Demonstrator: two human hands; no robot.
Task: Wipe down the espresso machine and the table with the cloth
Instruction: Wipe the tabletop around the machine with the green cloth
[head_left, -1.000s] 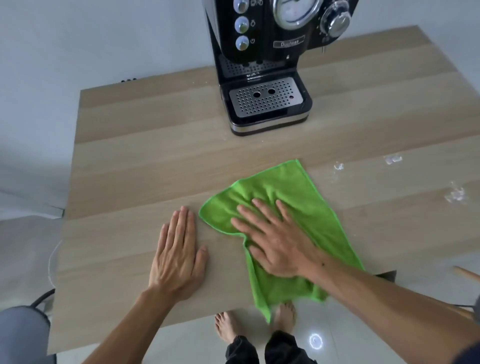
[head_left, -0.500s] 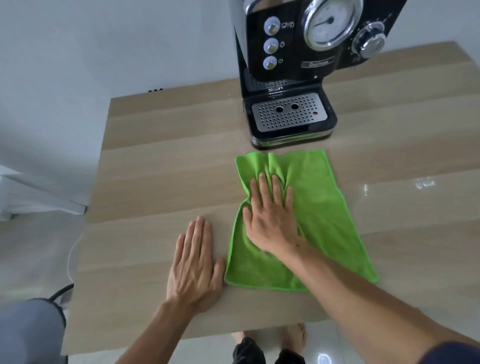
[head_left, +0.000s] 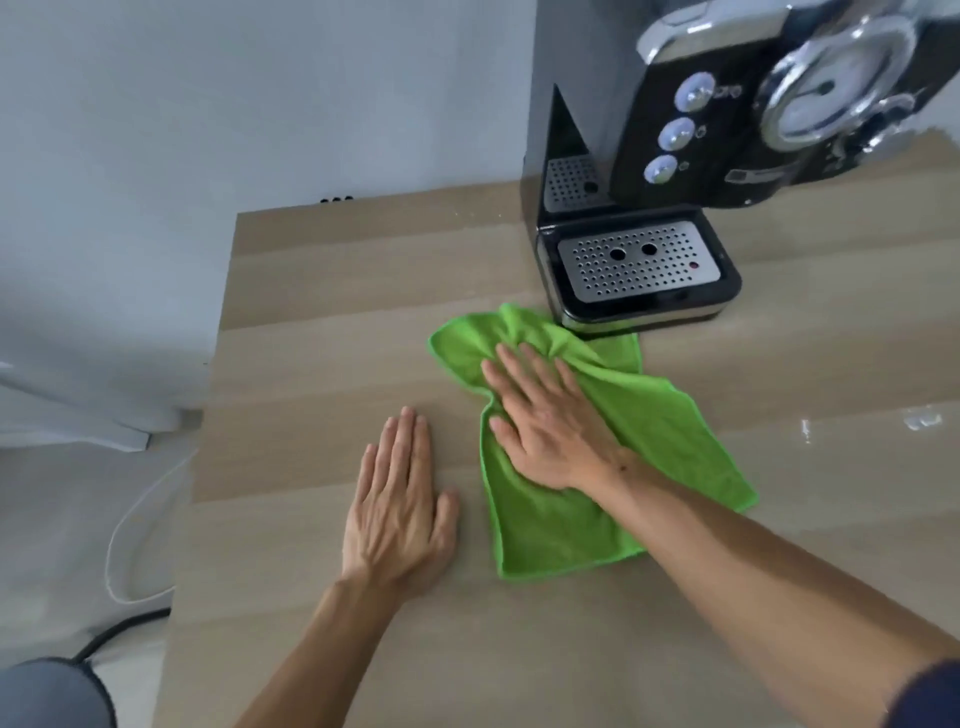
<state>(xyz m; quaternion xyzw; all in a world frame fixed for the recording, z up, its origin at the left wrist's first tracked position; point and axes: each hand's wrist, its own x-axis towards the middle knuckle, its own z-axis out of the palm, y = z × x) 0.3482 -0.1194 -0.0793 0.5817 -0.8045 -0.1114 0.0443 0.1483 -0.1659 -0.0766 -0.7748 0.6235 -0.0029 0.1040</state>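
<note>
Your right hand (head_left: 550, 431) lies flat on the green cloth (head_left: 675, 431) at the centre of the frame, its fingers (head_left: 535, 366) straight and slightly spread, pressing the fabric down rather than curling round it. The cloth is spread on the wooden surface (head_left: 322, 364), bunched into folds under your fingertips. Its upper edge reaches the front foot of the espresso machine (head_left: 727, 130), and its lower corner trails toward the lower middle of the frame.

Your left hand (head_left: 400, 509) rests palm down on the bare wood just left of the cloth, not touching it. Its fingers (head_left: 410, 441) are straight and close together, holding nothing.

The machine stands at the upper right, black with chrome trim, three round buttons and a dial on its face, which is blurred. Its perforated metal drip tray (head_left: 639, 262) faces you.

A few small glinting drops (head_left: 922, 418) sit on the surface at the right edge of the frame. The wood runs in pale and darker bands.

Behind it a plain pale wall (head_left: 208, 104) fills the upper left. On the light floor (head_left: 52, 519) at the left, a white cable (head_left: 124, 519) loops beside a black cable (head_left: 119, 629).
</note>
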